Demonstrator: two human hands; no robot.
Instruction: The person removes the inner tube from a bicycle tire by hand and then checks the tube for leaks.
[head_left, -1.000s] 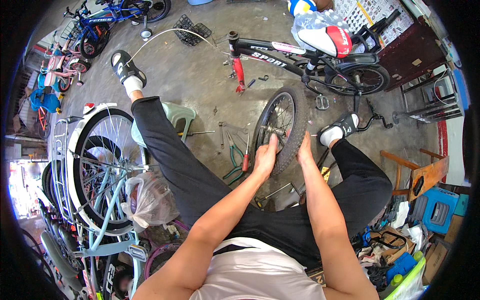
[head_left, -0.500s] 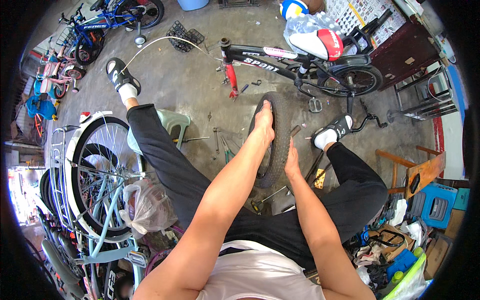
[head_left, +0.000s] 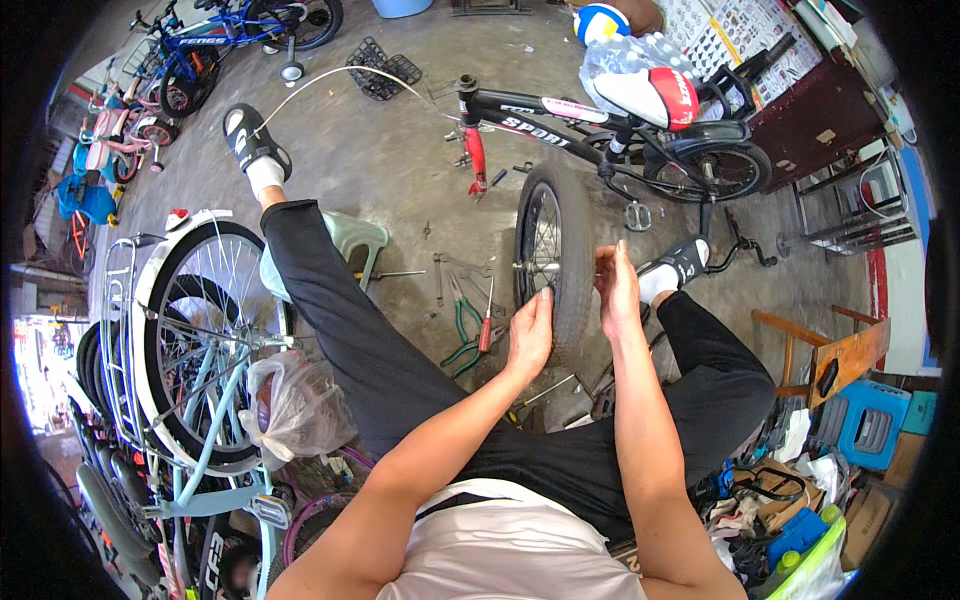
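L hand at wheel, clear bag w/ btls past saddle

The grey concrete floor is carrying a scatter of tools: green-handled pliers are lying just beside a red-handled screwdriver, and a slim wrench is resting near them. A pale green stool is standing to their left, while a black wire basket is lying well apart, farther off.
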